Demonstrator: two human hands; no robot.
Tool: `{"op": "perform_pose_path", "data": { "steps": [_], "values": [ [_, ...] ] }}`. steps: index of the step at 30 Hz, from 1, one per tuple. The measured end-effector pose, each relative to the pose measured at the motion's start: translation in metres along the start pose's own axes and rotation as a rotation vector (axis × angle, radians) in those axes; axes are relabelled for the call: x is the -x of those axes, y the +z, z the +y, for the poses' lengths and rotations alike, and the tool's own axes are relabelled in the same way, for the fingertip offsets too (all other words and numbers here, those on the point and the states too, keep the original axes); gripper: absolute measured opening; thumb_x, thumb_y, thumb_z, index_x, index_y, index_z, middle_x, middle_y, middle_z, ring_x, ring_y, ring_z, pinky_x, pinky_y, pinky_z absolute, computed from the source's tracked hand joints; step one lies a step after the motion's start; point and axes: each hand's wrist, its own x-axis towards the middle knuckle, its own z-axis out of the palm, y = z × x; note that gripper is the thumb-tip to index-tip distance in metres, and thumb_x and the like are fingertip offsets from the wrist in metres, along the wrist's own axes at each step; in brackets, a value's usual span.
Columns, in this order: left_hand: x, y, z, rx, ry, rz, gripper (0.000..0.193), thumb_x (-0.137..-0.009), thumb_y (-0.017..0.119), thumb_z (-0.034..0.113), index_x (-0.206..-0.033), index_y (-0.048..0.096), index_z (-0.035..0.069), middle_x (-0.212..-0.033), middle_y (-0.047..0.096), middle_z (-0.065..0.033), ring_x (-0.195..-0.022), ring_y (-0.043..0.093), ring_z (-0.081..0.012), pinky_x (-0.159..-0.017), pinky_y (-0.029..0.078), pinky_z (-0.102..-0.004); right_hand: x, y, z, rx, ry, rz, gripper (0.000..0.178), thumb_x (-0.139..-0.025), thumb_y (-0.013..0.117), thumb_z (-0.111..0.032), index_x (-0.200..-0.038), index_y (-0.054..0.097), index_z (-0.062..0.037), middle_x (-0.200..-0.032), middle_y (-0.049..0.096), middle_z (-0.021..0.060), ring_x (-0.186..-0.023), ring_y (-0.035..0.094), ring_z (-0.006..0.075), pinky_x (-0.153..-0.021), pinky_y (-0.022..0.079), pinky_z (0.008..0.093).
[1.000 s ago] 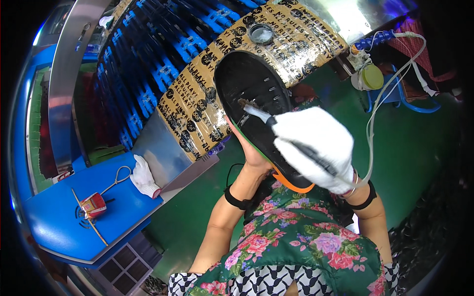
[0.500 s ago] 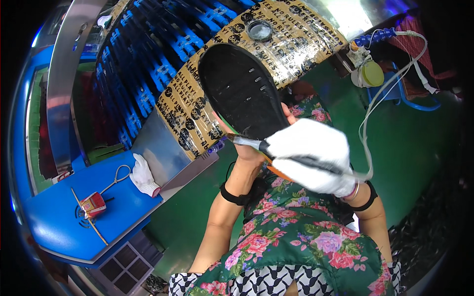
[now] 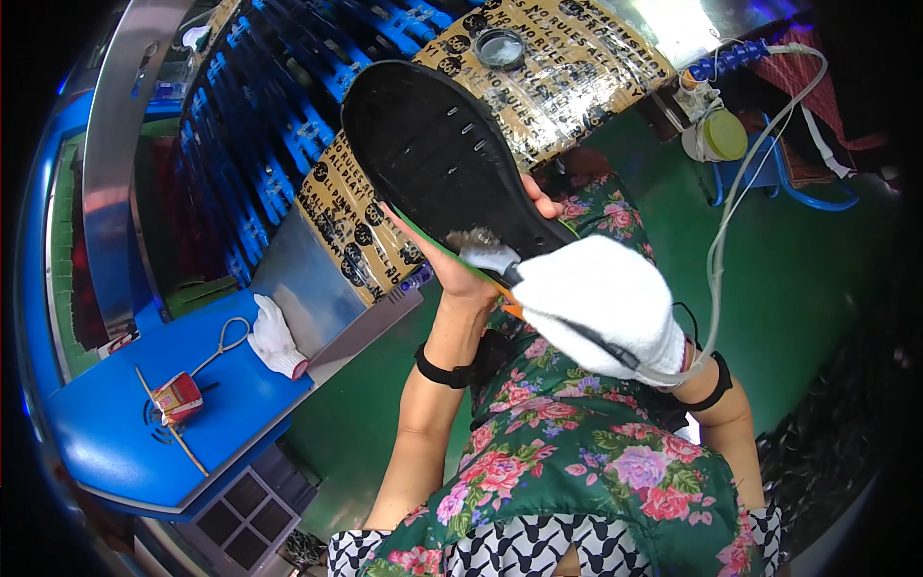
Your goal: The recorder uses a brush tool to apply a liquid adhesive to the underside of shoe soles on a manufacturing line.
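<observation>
Black printed lettering and round dark emblems repeat across the tan tape on the ledge [image 3: 577, 91], and a red container [image 3: 178, 396] on the blue bench [image 3: 245, 423] carries a label too small to make out. In front of the ledge, held up off it, is a black sole [image 3: 423, 144] with green and orange edging, slanting from upper left to lower right. The bare left hand [image 3: 460, 272] grips it from beneath: palm and wrist show at its left edge, fingertips at its right. The right hand [image 3: 596, 303], in a white glove, is closed around a brush [image 3: 495, 258] joined to a clear tube [image 3: 716, 269]. The bristles lie over the sole's middle, above the left palm; the gloved hand covers the sole's lower end.
</observation>
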Motion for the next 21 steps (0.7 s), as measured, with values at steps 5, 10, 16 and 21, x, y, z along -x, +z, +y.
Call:
{"op": "perform_pose_path", "data": {
  "steps": [5,10,16,21],
  "values": [
    [0.002,0.0,0.007,-0.061,0.023,0.136,0.131,-0.069,0.014,0.105,-0.132,0.053,-0.004,-0.112,0.066,-0.0224,-0.097,0.069,-0.0381,-0.092,0.055,-0.0535,-0.009,-0.009,-0.006,-0.254,0.194,0.004,0.027,-0.076,0.082,0.0,-0.101,0.074,-0.0007,-0.099,0.075,0.0145,-0.086,0.073,0.0287,-0.076,0.057,0.0381],
    [-0.005,0.0,0.011,-0.105,0.045,0.127,0.131,-0.07,0.014,0.105,-0.131,0.053,-0.004,-0.11,0.066,-0.0229,-0.096,0.069,-0.0385,-0.089,0.057,-0.0533,-0.002,-0.004,-0.011,-0.016,0.156,-0.008,0.026,-0.076,0.082,0.0,-0.101,0.075,-0.0019,-0.101,0.075,0.0152,-0.087,0.073,0.029,-0.077,0.058,0.0375],
    [-0.005,-0.007,0.016,-0.185,0.095,-0.059,0.114,-0.081,0.025,0.096,-0.143,0.046,0.003,-0.119,0.058,-0.0196,-0.108,0.062,-0.0385,-0.098,0.052,-0.0566,-0.001,-0.011,-0.005,-0.188,0.318,0.076,0.03,-0.079,0.081,-0.002,-0.108,0.075,-0.0042,-0.104,0.076,0.0109,-0.09,0.073,0.026,-0.079,0.057,0.0375],
    [-0.007,-0.01,0.018,-0.204,0.103,-0.075,0.111,-0.083,0.026,0.095,-0.144,0.046,0.004,-0.121,0.058,-0.02,-0.108,0.062,-0.0379,-0.099,0.052,-0.0562,-0.003,-0.012,-0.008,-0.186,0.258,-0.013,0.024,-0.077,0.079,0.003,-0.1,0.074,-0.0002,-0.101,0.075,0.0144,-0.09,0.073,0.0265,-0.08,0.057,0.0373]
  ]
}}
